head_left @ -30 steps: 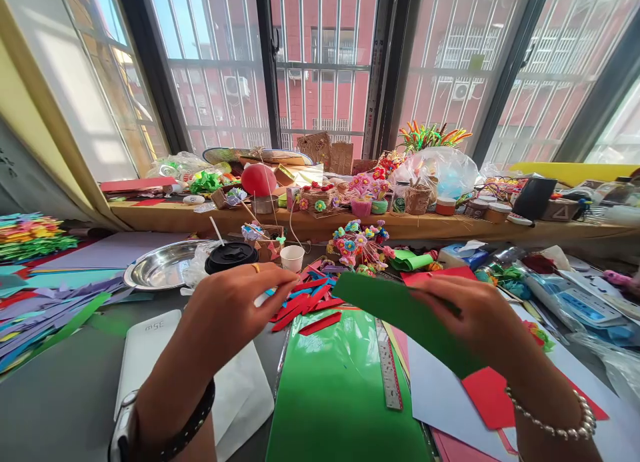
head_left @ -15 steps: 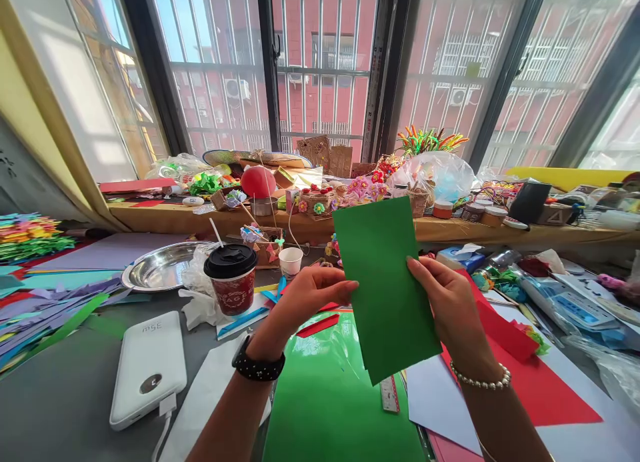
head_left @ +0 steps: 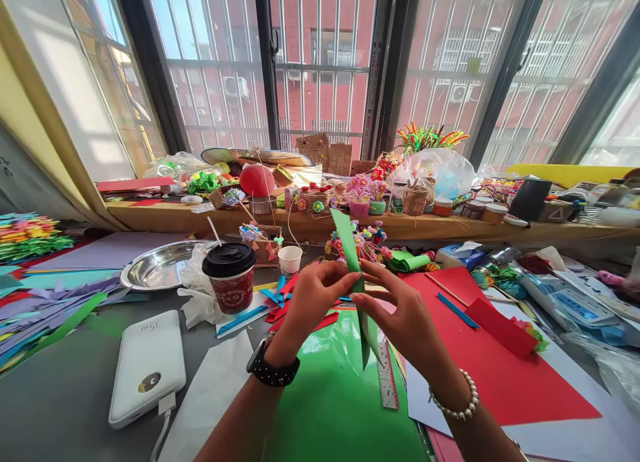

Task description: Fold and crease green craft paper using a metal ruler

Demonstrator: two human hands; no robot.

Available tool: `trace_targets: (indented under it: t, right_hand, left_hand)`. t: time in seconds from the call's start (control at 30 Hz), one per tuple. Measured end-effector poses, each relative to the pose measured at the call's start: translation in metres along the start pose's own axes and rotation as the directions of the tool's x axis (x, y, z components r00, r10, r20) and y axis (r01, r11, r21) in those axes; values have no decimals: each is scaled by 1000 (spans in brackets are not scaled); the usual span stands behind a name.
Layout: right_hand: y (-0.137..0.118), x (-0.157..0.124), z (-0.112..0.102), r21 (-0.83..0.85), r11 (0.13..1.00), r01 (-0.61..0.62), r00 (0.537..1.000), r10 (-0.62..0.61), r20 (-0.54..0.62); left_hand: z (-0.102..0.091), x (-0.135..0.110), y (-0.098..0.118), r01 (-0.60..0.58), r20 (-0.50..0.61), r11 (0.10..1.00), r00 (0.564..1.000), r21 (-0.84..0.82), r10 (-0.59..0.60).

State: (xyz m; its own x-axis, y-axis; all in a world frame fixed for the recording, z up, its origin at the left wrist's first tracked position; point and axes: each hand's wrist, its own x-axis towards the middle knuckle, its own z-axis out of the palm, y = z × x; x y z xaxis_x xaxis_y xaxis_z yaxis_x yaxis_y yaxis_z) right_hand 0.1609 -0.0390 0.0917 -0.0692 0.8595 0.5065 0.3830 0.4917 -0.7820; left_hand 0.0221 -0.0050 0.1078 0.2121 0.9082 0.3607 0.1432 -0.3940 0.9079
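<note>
A green paper sheet [head_left: 350,245] stands nearly edge-on between my hands, folded lengthwise, above the table's middle. My left hand [head_left: 315,299] pinches its left side and my right hand [head_left: 400,315] pinches its right side, fingers closed on the paper. Below them lies a glossy green sheet [head_left: 330,395] with a metal ruler [head_left: 389,382] along its right edge. A red paper sheet [head_left: 490,362] lies to the right.
A paper coffee cup with a black lid [head_left: 231,277], a white power bank [head_left: 149,365] and a steel dish [head_left: 160,265] sit at left. Coloured paper strips [head_left: 40,309] pile up at far left. Paper-flower crafts [head_left: 360,239] crowd the wooden sill [head_left: 450,229].
The green sheet was flat and facing me half a second ago; now my hands have come together and it is folded narrow, edge-on. A second ago it lay low and tilted.
</note>
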Motion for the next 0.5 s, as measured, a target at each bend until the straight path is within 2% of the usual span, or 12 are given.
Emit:
trace_targets:
  t: [0.23, 0.5]
  right_hand:
    - [-4, -2, 6, 163, 987, -13, 999, 5, 52]
    - [-20, -6, -2, 163, 985, -55, 992, 35, 124]
  left_hand:
    - [-2, 1, 0, 50, 145, 992, 989, -114, -33]
    - [-4, -1, 2, 20, 161, 982, 987, -187, 10]
